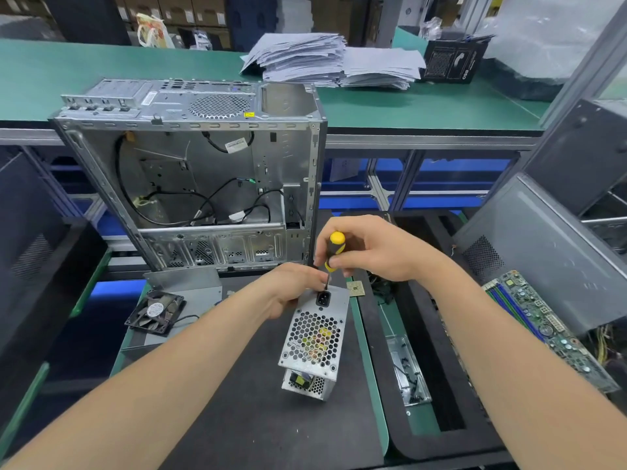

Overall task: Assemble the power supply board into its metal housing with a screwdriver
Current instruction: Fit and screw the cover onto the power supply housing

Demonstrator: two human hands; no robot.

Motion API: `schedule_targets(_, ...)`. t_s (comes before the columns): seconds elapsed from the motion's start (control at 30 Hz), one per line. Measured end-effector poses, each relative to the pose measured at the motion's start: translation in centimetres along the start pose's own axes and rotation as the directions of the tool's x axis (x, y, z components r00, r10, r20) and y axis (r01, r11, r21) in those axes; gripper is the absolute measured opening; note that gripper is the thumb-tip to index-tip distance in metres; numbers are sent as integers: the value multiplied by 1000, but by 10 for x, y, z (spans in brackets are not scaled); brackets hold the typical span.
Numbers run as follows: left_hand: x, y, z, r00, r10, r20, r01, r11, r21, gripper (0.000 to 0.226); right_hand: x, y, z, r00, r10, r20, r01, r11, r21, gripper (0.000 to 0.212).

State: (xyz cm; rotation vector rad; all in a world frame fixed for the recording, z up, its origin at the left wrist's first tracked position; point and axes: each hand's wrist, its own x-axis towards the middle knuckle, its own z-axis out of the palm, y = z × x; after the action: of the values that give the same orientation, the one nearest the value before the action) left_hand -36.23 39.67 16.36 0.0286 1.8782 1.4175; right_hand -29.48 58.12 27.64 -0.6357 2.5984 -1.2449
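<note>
On the desk [237, 418], one metal housing [314, 337] stood with the left hand [291, 291] grasping its top, the right hand [369, 249] gripping one screwdriver [336, 244], one fan [156, 312] nearby.

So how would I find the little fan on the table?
Start at the big open case standing upright in the middle. Just below its left front corner lies a flat grey plate, and the fan sits at that plate's left edge. It is the only square black thing with blades and a round sticker in its middle.
</note>
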Motion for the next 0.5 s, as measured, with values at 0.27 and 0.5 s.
schedule_targets(0.27, 2, -1, 1, 1000, -26, -8, 26, 999, -37, 18, 7, -3, 35, 815, 177, -551, -224, 974, -19, 39)
schedule_targets(0.5, 1, 1, 0, 1000, -9, 17, 10, 999, -36, 19, 6, 2, 26, 939, 19, -344, -56, 994, -99, 15)
